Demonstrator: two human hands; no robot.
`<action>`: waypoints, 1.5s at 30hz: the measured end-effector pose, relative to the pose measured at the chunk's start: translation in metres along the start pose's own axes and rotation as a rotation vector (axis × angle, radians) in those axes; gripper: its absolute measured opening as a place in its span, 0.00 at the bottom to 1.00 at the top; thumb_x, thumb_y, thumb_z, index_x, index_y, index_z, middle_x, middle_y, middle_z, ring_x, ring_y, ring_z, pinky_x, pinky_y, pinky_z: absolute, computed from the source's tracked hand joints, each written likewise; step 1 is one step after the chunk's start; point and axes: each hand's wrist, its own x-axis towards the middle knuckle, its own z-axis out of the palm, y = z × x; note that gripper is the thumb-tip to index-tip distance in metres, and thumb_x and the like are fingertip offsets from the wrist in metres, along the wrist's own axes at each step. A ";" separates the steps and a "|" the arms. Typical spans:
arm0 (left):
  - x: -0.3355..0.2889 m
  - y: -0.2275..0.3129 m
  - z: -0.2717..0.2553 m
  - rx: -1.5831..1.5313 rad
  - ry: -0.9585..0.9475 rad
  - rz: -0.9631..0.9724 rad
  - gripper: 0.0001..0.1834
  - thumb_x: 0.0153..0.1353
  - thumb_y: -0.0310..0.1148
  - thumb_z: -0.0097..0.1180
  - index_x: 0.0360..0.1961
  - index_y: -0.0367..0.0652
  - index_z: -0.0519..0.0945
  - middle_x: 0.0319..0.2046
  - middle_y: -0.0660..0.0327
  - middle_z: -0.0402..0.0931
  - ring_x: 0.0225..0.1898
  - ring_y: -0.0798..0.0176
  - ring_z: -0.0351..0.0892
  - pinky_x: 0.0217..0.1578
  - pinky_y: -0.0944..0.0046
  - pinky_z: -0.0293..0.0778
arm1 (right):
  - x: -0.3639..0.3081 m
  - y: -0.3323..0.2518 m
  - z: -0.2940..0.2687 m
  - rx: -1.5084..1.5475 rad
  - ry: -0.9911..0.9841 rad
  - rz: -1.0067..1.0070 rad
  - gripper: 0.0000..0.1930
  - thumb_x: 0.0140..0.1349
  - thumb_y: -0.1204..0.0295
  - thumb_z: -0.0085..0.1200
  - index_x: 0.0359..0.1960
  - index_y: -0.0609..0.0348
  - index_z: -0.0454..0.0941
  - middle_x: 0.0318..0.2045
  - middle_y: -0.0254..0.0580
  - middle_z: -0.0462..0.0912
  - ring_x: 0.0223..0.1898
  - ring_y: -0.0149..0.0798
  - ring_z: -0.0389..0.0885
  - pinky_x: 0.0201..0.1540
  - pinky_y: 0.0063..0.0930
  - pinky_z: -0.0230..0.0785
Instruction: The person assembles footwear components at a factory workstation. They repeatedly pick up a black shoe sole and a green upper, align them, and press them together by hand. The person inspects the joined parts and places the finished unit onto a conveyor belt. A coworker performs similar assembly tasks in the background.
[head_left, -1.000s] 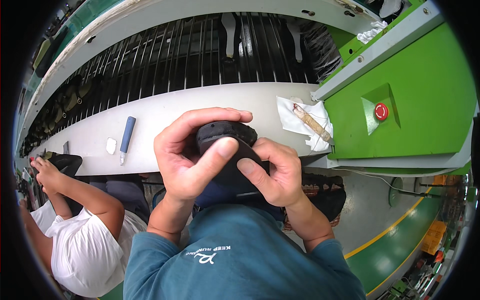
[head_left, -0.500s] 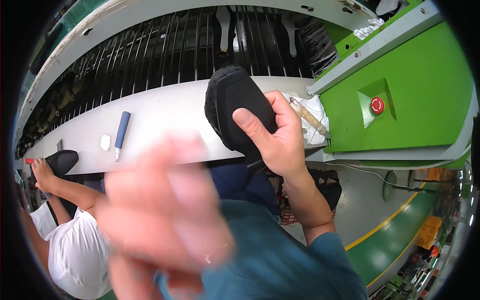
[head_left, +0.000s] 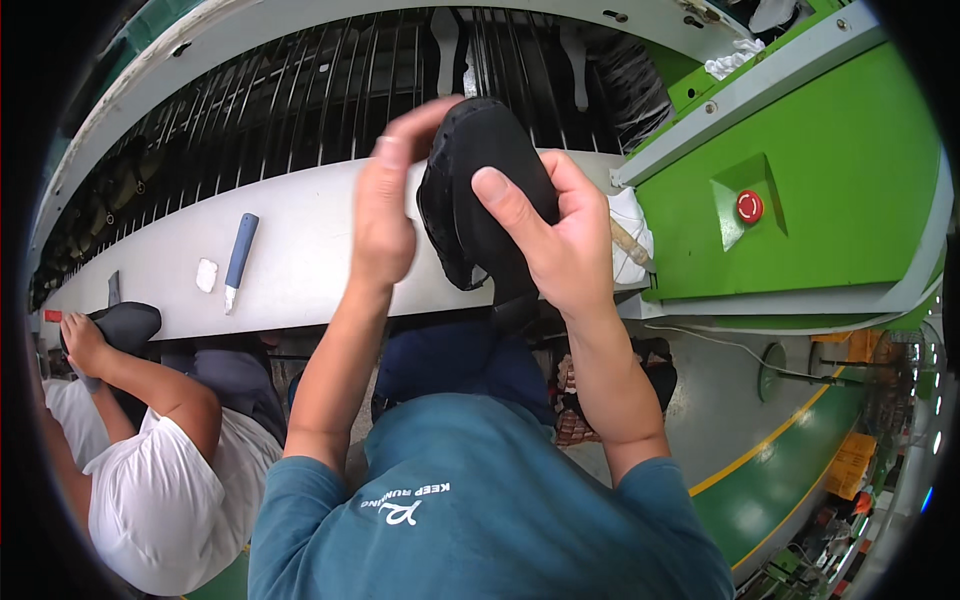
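Note:
A black shoe (head_left: 505, 150) is held up over the white ledge, toe pointing away from me. My right hand (head_left: 570, 230) grips it from the right, thumb laid across its smooth dark face and the other fingers mostly behind it. Along its left edge, my left hand (head_left: 385, 215) is raised with the thumb up and fingers stretched toward the toe. Those fingertips are smeared by motion and partly behind the shoe, so I cannot tell whether they touch it.
On the white ledge (head_left: 300, 230) lie a blue-handled knife (head_left: 241, 262) and a white lump (head_left: 206, 275). A wooden-handled tool (head_left: 630, 243) rests on white cloth at right. Beyond are metal rods; a green machine has a red button (head_left: 749, 206). A co-worker's hand (head_left: 85, 343) holds another dark shoe.
My left hand has moved from a blur close in front of me up to the shoe's left side. The shoe has turned, so its ridged face no longer shows.

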 end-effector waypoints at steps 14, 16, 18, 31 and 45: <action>0.003 -0.026 0.034 0.124 0.128 0.079 0.32 0.90 0.47 0.33 0.62 0.29 0.83 0.42 0.51 0.90 0.44 0.60 0.89 0.47 0.62 0.82 | 0.028 0.010 0.000 -0.113 0.133 -0.057 0.22 0.67 0.57 0.78 0.33 0.63 0.82 0.27 0.34 0.88 0.28 0.23 0.82 0.33 0.22 0.76; 0.004 -0.024 0.034 0.145 0.121 0.094 0.31 0.90 0.46 0.35 0.62 0.29 0.83 0.42 0.51 0.90 0.42 0.59 0.89 0.45 0.62 0.82 | 0.028 0.008 0.000 -0.063 0.125 -0.050 0.20 0.68 0.58 0.77 0.33 0.63 0.83 0.28 0.33 0.88 0.29 0.21 0.81 0.32 0.21 0.75; 0.004 -0.026 0.036 0.155 0.121 0.103 0.30 0.89 0.45 0.36 0.61 0.29 0.84 0.42 0.50 0.90 0.41 0.58 0.90 0.44 0.61 0.82 | 0.027 0.006 -0.001 -0.021 0.123 -0.034 0.19 0.69 0.59 0.77 0.34 0.63 0.83 0.29 0.32 0.88 0.29 0.20 0.81 0.32 0.20 0.75; 0.009 -0.035 0.039 0.232 0.129 0.129 0.30 0.88 0.45 0.36 0.62 0.30 0.83 0.43 0.45 0.90 0.42 0.50 0.92 0.45 0.57 0.83 | 0.039 0.012 -0.011 -0.017 0.082 -0.055 0.16 0.71 0.61 0.75 0.37 0.61 0.83 0.32 0.33 0.88 0.31 0.21 0.82 0.34 0.20 0.76; -0.013 -0.028 0.021 0.301 0.043 0.254 0.28 0.79 0.37 0.55 0.70 0.26 0.75 0.52 0.41 0.88 0.49 0.50 0.91 0.53 0.56 0.82 | 0.018 0.020 -0.017 0.005 -0.016 -0.114 0.19 0.71 0.60 0.75 0.43 0.62 0.81 0.35 0.34 0.88 0.37 0.23 0.83 0.40 0.22 0.77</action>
